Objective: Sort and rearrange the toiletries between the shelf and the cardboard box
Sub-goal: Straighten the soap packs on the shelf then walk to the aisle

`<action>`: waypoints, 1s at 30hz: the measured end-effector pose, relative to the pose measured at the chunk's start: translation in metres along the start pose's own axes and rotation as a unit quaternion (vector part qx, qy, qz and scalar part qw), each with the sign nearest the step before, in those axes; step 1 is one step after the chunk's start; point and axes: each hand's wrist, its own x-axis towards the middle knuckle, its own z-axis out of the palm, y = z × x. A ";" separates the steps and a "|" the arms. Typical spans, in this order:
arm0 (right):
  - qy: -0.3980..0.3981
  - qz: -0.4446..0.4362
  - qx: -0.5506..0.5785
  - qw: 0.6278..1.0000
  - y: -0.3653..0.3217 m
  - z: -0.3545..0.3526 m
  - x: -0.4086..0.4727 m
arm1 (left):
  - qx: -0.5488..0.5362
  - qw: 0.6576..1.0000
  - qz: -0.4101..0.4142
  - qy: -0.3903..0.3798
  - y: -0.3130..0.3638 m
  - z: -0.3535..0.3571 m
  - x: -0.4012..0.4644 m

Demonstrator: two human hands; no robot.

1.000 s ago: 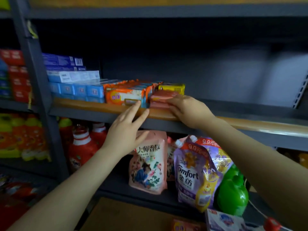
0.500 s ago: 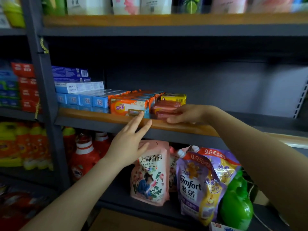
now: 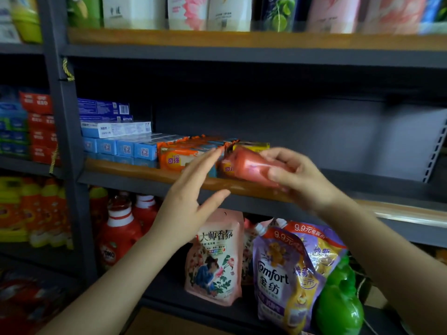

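My right hand (image 3: pixel 298 180) grips a red soap pack (image 3: pixel 249 166), tilted and lifted just above the wooden lip of the middle shelf (image 3: pixel 135 169). Another red pack (image 3: pixel 226 168) lies behind it, next to orange soap packs (image 3: pixel 179 159) and a yellow pack (image 3: pixel 251 146). Blue toothpaste boxes (image 3: pixel 121 147) fill the shelf's left end. My left hand (image 3: pixel 191 201) hovers in front of the orange packs with straight fingers, holding nothing. The cardboard box is a brown strip at the bottom edge (image 3: pixel 169 325).
The right part of the middle shelf (image 3: pixel 350 151) is bare. Bottles line the top shelf (image 3: pixel 217 13). Below stand a pink refill pouch (image 3: pixel 215 259), purple Comfort pouches (image 3: pixel 287 274), a green bottle (image 3: pixel 341 308) and red detergent bottles (image 3: pixel 118 235).
My right hand has lifted a red soap pack off the stack and tilted it toward me. My left hand rose slightly in front of the orange packs. The view tilted upward.
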 end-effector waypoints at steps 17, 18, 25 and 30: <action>-0.124 0.224 0.199 0.946 0.028 0.028 -0.056 | -0.206 0.961 -0.180 -0.052 0.020 0.003 -0.042; -0.120 0.227 0.206 0.944 0.027 0.024 -0.056 | -0.251 0.939 -0.230 -0.052 0.015 0.005 -0.047; -0.102 0.214 0.078 0.968 0.013 0.024 -0.072 | -0.550 0.676 -0.489 -0.036 0.006 0.040 -0.091; -0.088 0.186 -0.065 0.976 0.026 0.026 -0.081 | -0.616 0.556 -0.554 -0.072 0.013 0.052 -0.105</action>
